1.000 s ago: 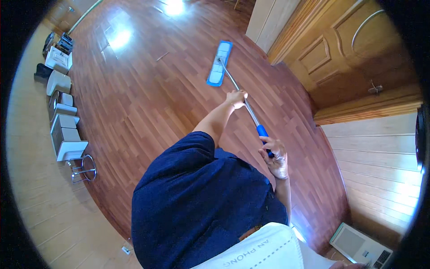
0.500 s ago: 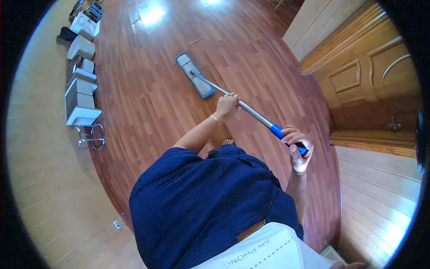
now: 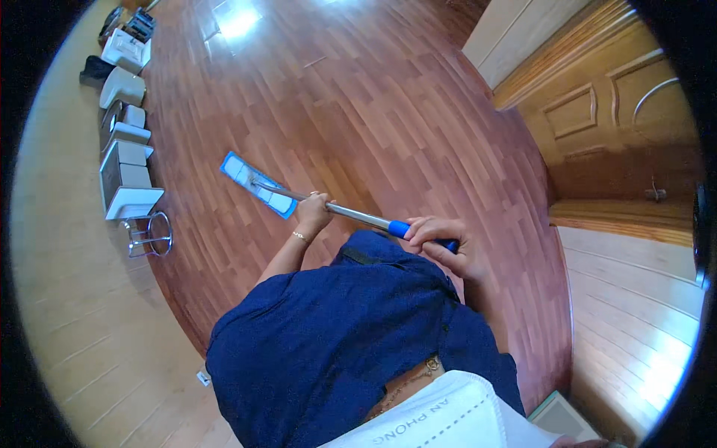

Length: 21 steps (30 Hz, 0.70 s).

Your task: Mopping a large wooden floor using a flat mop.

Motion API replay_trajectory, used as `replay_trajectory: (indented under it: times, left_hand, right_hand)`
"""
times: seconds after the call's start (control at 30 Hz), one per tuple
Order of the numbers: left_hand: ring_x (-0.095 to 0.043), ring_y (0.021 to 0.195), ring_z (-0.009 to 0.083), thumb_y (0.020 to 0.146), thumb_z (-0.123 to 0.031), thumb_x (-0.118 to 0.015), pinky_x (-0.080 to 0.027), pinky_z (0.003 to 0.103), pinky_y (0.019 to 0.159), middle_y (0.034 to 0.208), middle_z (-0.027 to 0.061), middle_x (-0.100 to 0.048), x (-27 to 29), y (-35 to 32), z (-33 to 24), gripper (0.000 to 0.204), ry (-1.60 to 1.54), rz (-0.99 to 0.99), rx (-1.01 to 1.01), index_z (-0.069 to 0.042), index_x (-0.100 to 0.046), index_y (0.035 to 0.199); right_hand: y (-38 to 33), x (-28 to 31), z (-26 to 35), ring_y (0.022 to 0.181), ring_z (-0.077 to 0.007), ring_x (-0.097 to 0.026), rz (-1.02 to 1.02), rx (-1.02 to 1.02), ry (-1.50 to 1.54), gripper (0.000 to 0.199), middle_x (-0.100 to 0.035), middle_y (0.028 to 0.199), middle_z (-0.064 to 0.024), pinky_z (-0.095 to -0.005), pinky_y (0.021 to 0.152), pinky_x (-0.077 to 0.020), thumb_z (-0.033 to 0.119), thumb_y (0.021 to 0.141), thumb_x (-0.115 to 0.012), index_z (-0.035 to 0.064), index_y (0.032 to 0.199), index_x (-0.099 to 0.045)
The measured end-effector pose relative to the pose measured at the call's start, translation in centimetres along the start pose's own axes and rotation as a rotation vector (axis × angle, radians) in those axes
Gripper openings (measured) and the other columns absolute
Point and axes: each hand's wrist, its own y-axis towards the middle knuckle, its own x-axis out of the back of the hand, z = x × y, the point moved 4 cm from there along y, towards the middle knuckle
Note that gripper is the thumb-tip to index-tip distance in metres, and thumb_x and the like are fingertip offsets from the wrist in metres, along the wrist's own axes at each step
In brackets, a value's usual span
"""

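Note:
A flat mop [image 3: 360, 216] with a metal pole and a blue grip slants across in front of me. My left hand [image 3: 314, 213] is closed around the pole, not far above the mop head. At the pole's upper end, my right hand [image 3: 439, 243] wraps the blue grip [image 3: 400, 228]. The rectangular mop head [image 3: 259, 186], pale on top with a blue fringe, lies on the wooden floor [image 3: 358, 134] ahead and to the left.
Along the left wall stand a round-topped metal stool [image 3: 151, 234], a white cabinet [image 3: 134, 200] and several other pale furnishings. To the right is a brown wooden door [image 3: 597, 119] with a handle. A pale, framed flat object [image 3: 559, 420] lies at the lower right.
The mop head has swept toward me and to the left. Both hands have moved left with the pole, still gripping it, and the pole now lies closer to level across the view.

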Motion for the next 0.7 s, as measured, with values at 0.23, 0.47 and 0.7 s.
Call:
replay_trajectory:
  times: [0.23, 0.47, 0.7]
  left_hand:
    - [-0.064, 0.074, 0.0334, 0.083, -0.031, -0.063, -0.05, 0.046, 0.062, 0.076, 0.0115, -0.063, 2.8, 1.2, -5.8, 0.023, -0.112, -0.023, -0.154, -0.011, -0.063, 0.072]
    - [-0.061, 0.065, 0.0327, 0.066, -0.018, -0.07, -0.051, 0.042, 0.061, 0.068, 0.0114, -0.06, -3.1, 5.8, -11.0, 0.014, -0.689, -0.005, -0.393, -0.01, -0.059, 0.065]
    - [-0.062, 0.074, 0.0347, 0.078, -0.04, -0.068, -0.048, 0.045, 0.062, 0.076, 0.0108, -0.062, -5.9, 5.9, -25.2, 0.032, -0.131, 0.26, -0.823, -0.011, -0.059, 0.07]
  right_hand:
    - [-3.1, -0.5, 4.7, 0.097, -0.0275, -0.064, -0.086, 0.094, -0.142, 0.013, -0.069, 0.093, -0.0124, -0.0478, 0.1, -0.0418, -0.002, 0.076, -0.067, -0.0003, 0.089, -0.07]
    - [-8.9, -2.4, 7.6, 0.093, -0.026, -0.066, -0.42, 0.146, -0.259, 0.015, -0.07, 0.084, -0.0107, -0.0471, 0.097, -0.0432, -0.005, 0.072, -0.066, 0.0004, 0.086, -0.07]
    - [-16.6, -5.7, 7.6, 0.092, -0.0272, -0.066, -0.855, 0.031, -0.335, 0.016, -0.07, 0.083, -0.0108, -0.0464, 0.097, -0.0433, -0.006, 0.072, -0.063, 0.0003, 0.085, -0.07]
